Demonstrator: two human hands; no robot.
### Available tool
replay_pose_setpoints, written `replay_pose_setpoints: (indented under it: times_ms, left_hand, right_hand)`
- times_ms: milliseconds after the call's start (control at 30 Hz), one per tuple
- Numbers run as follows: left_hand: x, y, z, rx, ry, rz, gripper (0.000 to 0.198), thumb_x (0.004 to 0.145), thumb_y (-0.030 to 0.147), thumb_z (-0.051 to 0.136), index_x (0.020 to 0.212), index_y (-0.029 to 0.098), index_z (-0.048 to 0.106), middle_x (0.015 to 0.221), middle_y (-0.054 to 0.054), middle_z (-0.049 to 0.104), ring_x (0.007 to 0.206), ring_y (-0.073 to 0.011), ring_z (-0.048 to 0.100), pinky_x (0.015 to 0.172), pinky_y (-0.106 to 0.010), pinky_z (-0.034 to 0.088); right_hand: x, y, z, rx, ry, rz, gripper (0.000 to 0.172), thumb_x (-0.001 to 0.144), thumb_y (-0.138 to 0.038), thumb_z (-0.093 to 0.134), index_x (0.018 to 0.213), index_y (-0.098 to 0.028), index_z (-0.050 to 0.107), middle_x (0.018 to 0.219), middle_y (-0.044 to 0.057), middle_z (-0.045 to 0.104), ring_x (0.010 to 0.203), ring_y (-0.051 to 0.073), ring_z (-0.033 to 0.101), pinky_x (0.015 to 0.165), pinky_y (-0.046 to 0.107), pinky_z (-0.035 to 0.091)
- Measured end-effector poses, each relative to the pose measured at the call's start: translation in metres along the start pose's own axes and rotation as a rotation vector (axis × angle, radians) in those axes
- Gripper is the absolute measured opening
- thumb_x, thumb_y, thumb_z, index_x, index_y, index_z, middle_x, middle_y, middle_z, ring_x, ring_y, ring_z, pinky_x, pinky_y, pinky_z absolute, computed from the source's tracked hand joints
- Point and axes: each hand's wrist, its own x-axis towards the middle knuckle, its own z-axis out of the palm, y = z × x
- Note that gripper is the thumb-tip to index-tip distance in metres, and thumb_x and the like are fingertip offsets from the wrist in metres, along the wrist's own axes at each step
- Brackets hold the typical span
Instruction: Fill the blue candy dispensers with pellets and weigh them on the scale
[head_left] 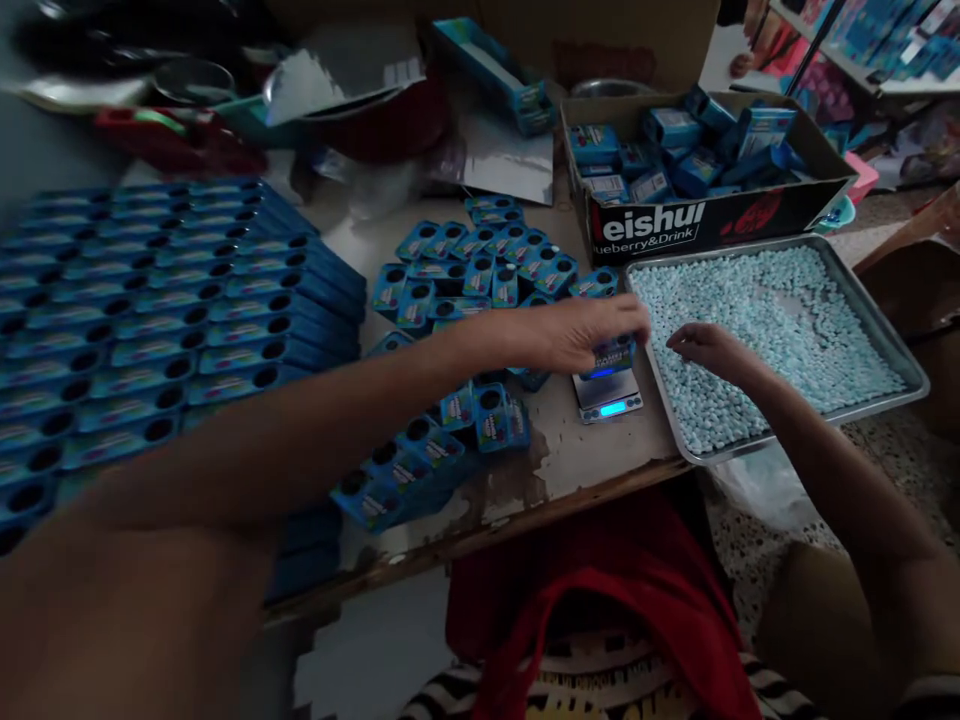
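Note:
My left hand (592,330) reaches across the table with its fingers closed on a small blue box (613,357), which is over a small digital scale (609,397) with a lit blue display. Just to the right, my right hand (701,345) is over the left part of a metal tray (916,385) of pale blue pellets (780,320). Its fingers are bent and close together; whether they pinch any pellets is too small to tell. Many blue boxes (480,275) stand with round holes showing, left of the scale.
Rows of blue boxes (172,320) fill the left side. Behind the tray, a cardboard carton (645,228) holds more boxes. A dark red bowl (390,120) and a long blue box (487,65) lie at the back. The table's worn front edge (585,500) runs below the scale.

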Motion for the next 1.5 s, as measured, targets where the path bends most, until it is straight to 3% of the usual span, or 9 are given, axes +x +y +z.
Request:
replay_pose_setpoints:
  times_ms: [67, 167, 267, 367, 500, 633, 900, 1167, 1500]
  left_hand:
    - [0.007, -0.004, 0.032, -0.019, -0.068, -0.005, 0.044, 0.069, 0.017, 0.078, 0.111, 0.031, 0.075, 0.138, -0.007, 0.071, 0.126, -0.0309, 0.069, 0.105, -0.04, 0.058]
    - [0.003, -0.017, 0.041, -0.064, -0.124, 0.085, 0.056, 0.069, 0.015, 0.08, 0.121, 0.034, 0.074, 0.148, -0.007, 0.068, 0.137, -0.0312, 0.064, 0.111, -0.041, 0.055]
    - [-0.01, -0.022, 0.014, -0.077, -0.147, 0.069, 0.065, 0.07, 0.024, 0.088, 0.132, 0.037, 0.071, 0.149, -0.006, 0.067, 0.146, -0.0329, 0.059, 0.116, -0.043, 0.052]
    - [-0.028, -0.021, -0.02, -0.047, -0.084, -0.057, 0.066, 0.078, 0.046, 0.088, 0.14, 0.033, 0.066, 0.143, -0.006, 0.067, 0.15, -0.0369, 0.056, 0.12, -0.049, 0.048]
    - [-0.052, -0.027, -0.034, -0.005, -0.043, -0.15, 0.064, 0.088, 0.062, 0.077, 0.142, 0.031, 0.065, 0.141, -0.005, 0.065, 0.15, -0.0394, 0.054, 0.124, -0.056, 0.042]
    - [-0.069, -0.027, -0.024, -0.006, 0.054, -0.117, 0.056, 0.092, 0.061, 0.072, 0.139, 0.03, 0.069, 0.141, -0.003, 0.067, 0.146, -0.0379, 0.057, 0.126, -0.057, 0.041]
    - [-0.068, -0.011, -0.02, -0.102, 0.219, -0.129, 0.058, 0.093, 0.05, 0.079, 0.146, 0.032, 0.063, 0.135, -0.002, 0.071, 0.136, -0.0363, 0.066, 0.121, -0.054, 0.049]
    - [-0.04, -0.046, 0.018, -0.19, 0.108, -0.149, 0.071, 0.086, 0.054, 0.088, 0.142, 0.025, 0.055, 0.129, -0.007, 0.066, 0.14, -0.0467, 0.061, 0.118, -0.059, 0.049]
    - [-0.033, -0.059, 0.051, -0.173, 0.06, -0.063, 0.06, 0.078, 0.038, 0.09, 0.129, 0.022, 0.061, 0.119, -0.008, 0.072, 0.122, -0.0356, 0.07, 0.105, -0.044, 0.054]
  right_hand:
    - [-0.008, 0.009, -0.007, -0.076, 0.007, -0.039, 0.019, 0.082, -0.034, 0.076, 0.09, -0.018, 0.081, 0.074, 0.002, 0.072, 0.07, 0.016, 0.059, 0.069, 0.03, 0.041]
    - [-0.016, 0.011, -0.017, -0.069, -0.005, -0.011, 0.018, 0.078, -0.034, 0.08, 0.087, -0.018, 0.079, 0.07, -0.001, 0.065, 0.065, 0.014, 0.052, 0.065, 0.03, 0.037]
    - [-0.019, -0.009, -0.021, 0.065, -0.112, 0.032, 0.023, 0.072, -0.032, 0.089, 0.086, -0.019, 0.075, 0.064, -0.005, 0.056, 0.06, 0.011, 0.044, 0.06, 0.029, 0.033]
    - [-0.02, -0.046, -0.018, 0.153, -0.28, 0.003, 0.019, 0.078, -0.028, 0.088, 0.09, -0.021, 0.075, 0.072, -0.001, 0.066, 0.061, 0.012, 0.05, 0.058, 0.029, 0.035]
    - [-0.012, -0.09, -0.01, -0.006, -0.346, -0.105, 0.015, 0.079, -0.014, 0.089, 0.085, -0.02, 0.077, 0.072, -0.001, 0.069, 0.063, 0.012, 0.056, 0.059, 0.029, 0.038]
    - [0.01, -0.106, -0.005, -0.149, -0.27, -0.253, 0.02, 0.076, -0.009, 0.092, 0.078, -0.018, 0.075, 0.065, -0.003, 0.058, 0.076, 0.013, 0.064, 0.067, 0.024, 0.04]
    - [0.03, -0.105, -0.01, -0.079, -0.27, -0.144, 0.023, 0.077, -0.015, 0.096, 0.088, -0.017, 0.076, 0.078, -0.003, 0.062, 0.081, 0.012, 0.063, 0.066, 0.021, 0.042]
    - [0.013, -0.12, -0.002, -0.091, -0.281, -0.069, 0.02, 0.084, -0.017, 0.092, 0.096, -0.016, 0.077, 0.077, -0.003, 0.064, 0.075, 0.01, 0.061, 0.063, 0.021, 0.044]
    - [0.003, -0.134, -0.002, -0.333, -0.391, -0.184, 0.01, 0.097, -0.03, 0.077, 0.105, -0.024, 0.08, 0.074, -0.001, 0.069, 0.07, 0.013, 0.062, 0.066, 0.028, 0.049]
